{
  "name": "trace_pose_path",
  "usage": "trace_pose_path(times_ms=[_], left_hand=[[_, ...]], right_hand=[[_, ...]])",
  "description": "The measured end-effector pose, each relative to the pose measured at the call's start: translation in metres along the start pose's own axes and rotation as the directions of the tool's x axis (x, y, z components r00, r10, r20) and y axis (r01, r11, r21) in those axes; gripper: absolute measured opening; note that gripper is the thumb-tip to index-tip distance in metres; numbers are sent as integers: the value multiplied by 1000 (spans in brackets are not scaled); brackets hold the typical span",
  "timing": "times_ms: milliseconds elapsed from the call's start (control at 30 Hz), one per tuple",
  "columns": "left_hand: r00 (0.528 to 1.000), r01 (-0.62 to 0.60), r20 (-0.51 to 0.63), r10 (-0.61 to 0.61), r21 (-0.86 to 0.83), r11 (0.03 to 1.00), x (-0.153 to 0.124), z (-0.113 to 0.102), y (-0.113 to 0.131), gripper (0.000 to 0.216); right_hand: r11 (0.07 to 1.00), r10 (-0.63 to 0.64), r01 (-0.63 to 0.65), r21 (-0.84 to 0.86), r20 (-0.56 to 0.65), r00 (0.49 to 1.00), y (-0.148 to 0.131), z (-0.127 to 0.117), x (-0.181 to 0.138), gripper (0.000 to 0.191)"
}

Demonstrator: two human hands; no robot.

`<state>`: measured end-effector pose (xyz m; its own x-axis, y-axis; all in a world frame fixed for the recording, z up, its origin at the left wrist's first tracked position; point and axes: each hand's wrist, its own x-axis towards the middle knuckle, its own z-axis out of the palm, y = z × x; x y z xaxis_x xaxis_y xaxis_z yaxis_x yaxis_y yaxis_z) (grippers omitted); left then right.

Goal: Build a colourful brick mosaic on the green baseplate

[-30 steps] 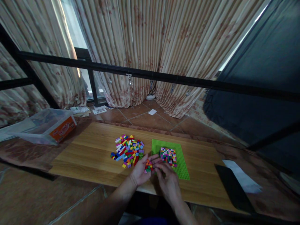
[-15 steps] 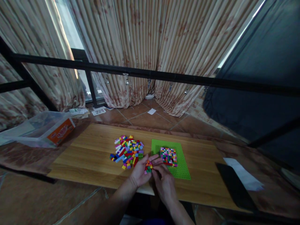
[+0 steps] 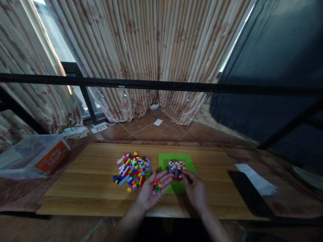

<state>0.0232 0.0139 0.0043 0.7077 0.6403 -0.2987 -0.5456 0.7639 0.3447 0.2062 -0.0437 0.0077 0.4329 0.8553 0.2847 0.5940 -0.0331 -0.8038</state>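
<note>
My left hand [image 3: 148,193] is held palm up with its fingers stretched out. Several small building bricks [image 3: 156,185] in orange, pink, green and red lie in that palm. Just right of it, my right hand [image 3: 198,191] has thumb and fingers pinched at the near right side of a multicoloured brick block [image 3: 177,165]. Whatever is between those fingertips is too small and shaded to make out. The block sits on a green studded baseplate [image 3: 165,158], partly covered by my hands.
A loose brick pile [image 3: 133,169] lies left of the baseplate on the wooden table [image 3: 83,181]. A clear plastic box [image 3: 30,154] with an orange label stands at far left. At right are a black flat panel [image 3: 248,191] and white paper [image 3: 257,179].
My right hand has left the bricks in my left palm and moved right to the block's edge. The left hand stays palm up with bricks. The view has shifted slightly.
</note>
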Motion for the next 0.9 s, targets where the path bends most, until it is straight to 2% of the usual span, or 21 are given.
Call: trace_pose_path(times_ms=[133,267,367,467,667,900], left_hand=[[1000,4,-18,-3,20,1000,-1,1,1,40],[1000,0,-17,0,34,999,0,1,1,41],[1000,2,-11,-1,40,999,0,1,1,41],[1000,5,-14,-4,46,999,1,1,1,40],[1000,16,-17,-15,50,999,1,1,1,40],[999,24,-23,-23,54,998,2,1,1,41]], right_hand=[[991,-109,108,-84,-9,994,-3,2,5,29],[979,-171,157,-131,-103,980,1,5,7,24],[989,-118,101,-105,-174,978,10,11,7,22],[999,-34,29,-31,-190,981,19,17,6,21],[979,127,-100,179,-150,980,26,24,9,19],[921,248,-210,329,-79,966,21,21,21,17]])
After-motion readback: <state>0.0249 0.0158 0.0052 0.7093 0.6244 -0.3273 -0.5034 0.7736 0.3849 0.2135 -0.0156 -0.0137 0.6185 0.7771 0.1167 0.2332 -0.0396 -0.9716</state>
